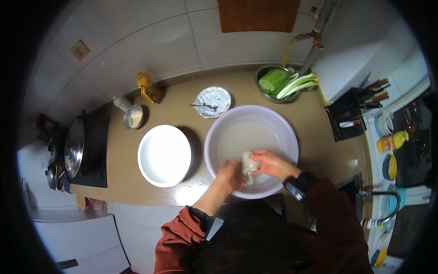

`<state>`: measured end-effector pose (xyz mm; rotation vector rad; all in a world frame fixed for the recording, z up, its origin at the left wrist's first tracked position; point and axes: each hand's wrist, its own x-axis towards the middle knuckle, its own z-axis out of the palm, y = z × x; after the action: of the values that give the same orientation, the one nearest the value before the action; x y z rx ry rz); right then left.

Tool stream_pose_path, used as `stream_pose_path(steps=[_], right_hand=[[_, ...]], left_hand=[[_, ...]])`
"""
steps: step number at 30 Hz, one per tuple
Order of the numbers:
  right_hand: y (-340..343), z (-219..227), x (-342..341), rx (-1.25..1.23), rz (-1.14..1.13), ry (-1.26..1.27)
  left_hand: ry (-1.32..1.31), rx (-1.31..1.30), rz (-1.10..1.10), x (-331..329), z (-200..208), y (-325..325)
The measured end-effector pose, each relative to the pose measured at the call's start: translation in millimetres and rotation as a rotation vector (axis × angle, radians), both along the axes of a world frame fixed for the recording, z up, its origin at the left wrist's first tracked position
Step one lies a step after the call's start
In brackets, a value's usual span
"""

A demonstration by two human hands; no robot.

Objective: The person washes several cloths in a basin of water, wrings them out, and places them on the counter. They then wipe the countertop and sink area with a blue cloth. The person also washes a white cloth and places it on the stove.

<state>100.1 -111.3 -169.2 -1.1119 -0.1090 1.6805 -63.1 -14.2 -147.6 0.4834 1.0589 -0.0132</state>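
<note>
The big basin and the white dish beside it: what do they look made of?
Basin: probably plastic, pale lilac with a soft, dull sheen and a thick rolled rim. White dish: looks like glazed ceramic or enamel, with a smooth, glossy, even white surface; which of the two I cannot tell.

The pale lump [249, 165] is partly hidden by both hands' fingers [258, 160], its kind unclear

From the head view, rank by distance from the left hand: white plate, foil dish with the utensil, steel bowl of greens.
From the left hand:
1. White plate, just to its left.
2. Foil dish, behind, mid-counter.
3. Steel bowl of greens, far back right, by the wall.
</note>
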Motion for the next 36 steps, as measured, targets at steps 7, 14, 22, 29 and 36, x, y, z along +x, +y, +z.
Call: stream_pose_path(steps=[7, 14, 22, 29, 36], right_hand=[[12, 64, -38, 0.315, 0.150, -0.512], [31, 37, -50, 0.364, 0.003, -1.314], [48, -6, 46, -0.055, 0.420, -1.589], [22, -24, 38, -0.122, 0.916, -1.603], [10, 18, 6, 0.422, 0.516, -0.804]], left_hand=[[-0.220, -0.171, 0.194, 30, -10, 16], [-0.137, -0.020, 0.278, 53, -17, 17], [-0.034, 0.069, 0.382, 60, -23, 26], [0.079, 0.141, 0.389, 35, -11, 20], [-0.024, 0.024, 0.433, 53, -54, 18]])
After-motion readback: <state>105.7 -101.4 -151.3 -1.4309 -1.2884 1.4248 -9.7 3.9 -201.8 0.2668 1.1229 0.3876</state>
